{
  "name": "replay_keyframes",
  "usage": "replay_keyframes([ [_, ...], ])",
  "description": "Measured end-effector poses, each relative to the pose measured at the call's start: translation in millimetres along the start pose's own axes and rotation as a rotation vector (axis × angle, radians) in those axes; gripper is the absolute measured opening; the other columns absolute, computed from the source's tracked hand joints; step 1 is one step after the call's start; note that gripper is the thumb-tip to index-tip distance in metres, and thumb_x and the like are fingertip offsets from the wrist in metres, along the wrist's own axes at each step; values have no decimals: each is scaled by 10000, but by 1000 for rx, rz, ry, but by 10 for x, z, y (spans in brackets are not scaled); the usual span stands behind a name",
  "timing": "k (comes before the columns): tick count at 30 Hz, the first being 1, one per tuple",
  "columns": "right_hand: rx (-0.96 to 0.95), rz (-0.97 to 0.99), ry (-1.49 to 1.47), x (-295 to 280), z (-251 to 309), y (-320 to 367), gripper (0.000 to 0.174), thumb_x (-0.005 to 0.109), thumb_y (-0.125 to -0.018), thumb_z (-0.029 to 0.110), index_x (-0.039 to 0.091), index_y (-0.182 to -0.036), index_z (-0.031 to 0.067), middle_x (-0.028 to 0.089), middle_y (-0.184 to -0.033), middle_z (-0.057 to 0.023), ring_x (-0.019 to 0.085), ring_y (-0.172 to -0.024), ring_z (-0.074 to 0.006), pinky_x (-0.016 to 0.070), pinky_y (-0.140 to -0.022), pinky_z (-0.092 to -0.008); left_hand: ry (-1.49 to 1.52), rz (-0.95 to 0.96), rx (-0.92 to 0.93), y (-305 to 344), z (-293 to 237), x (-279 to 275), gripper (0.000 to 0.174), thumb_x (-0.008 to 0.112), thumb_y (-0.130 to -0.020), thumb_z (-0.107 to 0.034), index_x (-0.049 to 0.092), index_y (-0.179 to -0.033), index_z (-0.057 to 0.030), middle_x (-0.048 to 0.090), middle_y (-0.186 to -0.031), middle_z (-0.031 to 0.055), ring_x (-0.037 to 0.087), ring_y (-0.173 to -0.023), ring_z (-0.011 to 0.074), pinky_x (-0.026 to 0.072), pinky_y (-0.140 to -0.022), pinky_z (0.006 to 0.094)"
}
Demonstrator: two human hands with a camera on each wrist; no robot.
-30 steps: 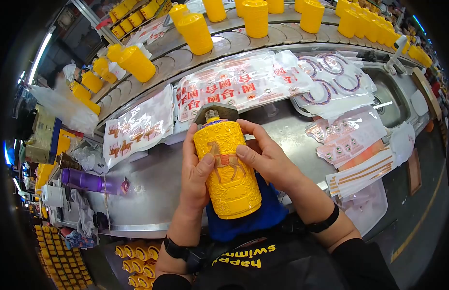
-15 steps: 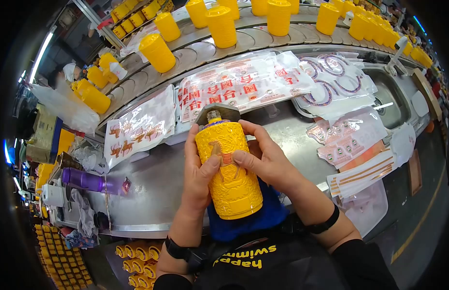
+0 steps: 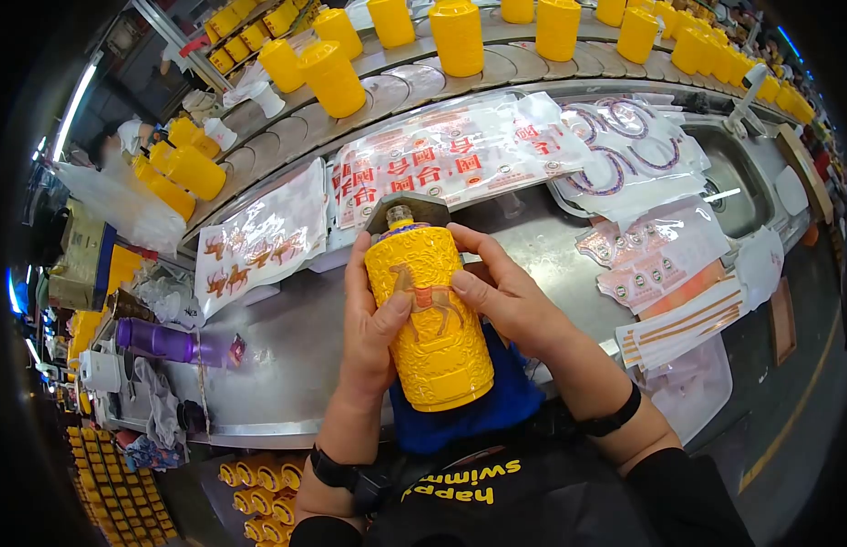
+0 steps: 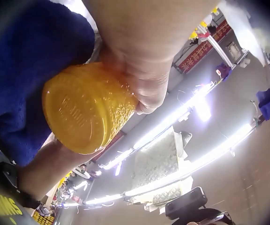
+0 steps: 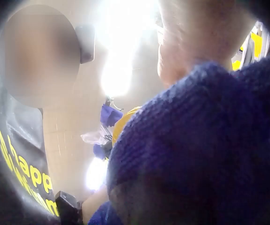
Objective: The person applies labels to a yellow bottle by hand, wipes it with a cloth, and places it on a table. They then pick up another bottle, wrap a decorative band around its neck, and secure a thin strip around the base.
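Yellow and embossed, the bottle (image 3: pixel 441 360) is held aslant between two hands over the near edge of the steel counter (image 3: pixel 287 365), with its neck (image 3: pixel 400 214) towards the far edge and its base towards the person. The left hand (image 3: pixel 369 337) grips one side, its thumb laid on the front beside the horse (image 3: pixel 428 296); the right hand (image 3: pixel 510 305) grips the other side higher up, fingers curled round it and thumb near the horse's other end. Held from both sides, the bottle is probably steadied against rolling, and the slant seems to turn its decorated front to the person's view. Blue cloth (image 3: pixel 514 401) lies beneath its lower part, perhaps as padding. Along the counter's far edge, the horse sheet (image 3: pixel 259 232), the red-print sheet (image 3: pixel 460 159) and the loop sheet (image 3: pixel 615 173) are spread side by side, presumably to be within reach. The fingertips behind the bottle are hidden, as is most of its back. Its base (image 4: pixel 74 117) shows in the left wrist view, but the raised marks there are too faint to read. Cloth fills much of the right wrist view, covering nearly all of the bottle, and a dark plate (image 3: pixel 432 208) behind the neck is partly cut off.
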State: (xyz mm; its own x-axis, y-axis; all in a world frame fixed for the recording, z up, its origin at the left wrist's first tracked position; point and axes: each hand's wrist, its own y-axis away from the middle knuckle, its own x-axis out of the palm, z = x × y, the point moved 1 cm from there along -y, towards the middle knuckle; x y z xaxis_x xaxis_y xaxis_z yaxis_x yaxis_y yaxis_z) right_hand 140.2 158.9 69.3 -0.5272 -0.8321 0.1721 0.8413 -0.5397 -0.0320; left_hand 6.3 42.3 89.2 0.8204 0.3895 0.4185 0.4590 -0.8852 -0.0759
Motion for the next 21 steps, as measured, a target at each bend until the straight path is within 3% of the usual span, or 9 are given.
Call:
replay_keyframes([
  [6, -21, 16, 28, -13, -34, 0, 578, 530, -1000, 232, 267, -1489, 74, 562, -1172, -99, 552, -1056, -134, 455, -913, -281, -10, -6, -4, 1, -7, 10, 916, 681, -852, -239, 79, -1513, -36, 381, -1400, 187, 473, -1259, 284, 420, -1038, 397],
  [15, 20, -7, -73, 8, 15, 10, 554, 496, -1015, 269, 282, -1484, 67, 516, -1211, -66, 502, -917, -70, 439, -784, -210, -28, -4, 0, -8, 3, 8, 910, 662, -837, -240, 87, -1512, -37, 381, -1401, 191, 472, -1261, 292, 416, -1043, 401],
  [18, 102, -16, -281, -15, 3, 15, 537, 490, -1017, 259, 297, -1479, 64, 487, -1253, -65, 505, -939, -80, 442, -798, -215, -38, -16, 6, -6, -8, 49, 899, 650, -832, -241, 94, -1510, -41, 383, -1400, 193, 476, -1257, 295, 418, -1041, 407],
  [21, 45, -25, -214, 30, 42, 40, 529, 507, -1009, 228, 314, -1471, 57, 463, -1289, -63, 514, -990, -100, 451, -829, -228, -23, -19, 17, -11, 12, 48, 898, 653, -828, -250, 103, -1509, -47, 386, -1399, 195, 480, -1256, 299, 423, -1039, 412],
])
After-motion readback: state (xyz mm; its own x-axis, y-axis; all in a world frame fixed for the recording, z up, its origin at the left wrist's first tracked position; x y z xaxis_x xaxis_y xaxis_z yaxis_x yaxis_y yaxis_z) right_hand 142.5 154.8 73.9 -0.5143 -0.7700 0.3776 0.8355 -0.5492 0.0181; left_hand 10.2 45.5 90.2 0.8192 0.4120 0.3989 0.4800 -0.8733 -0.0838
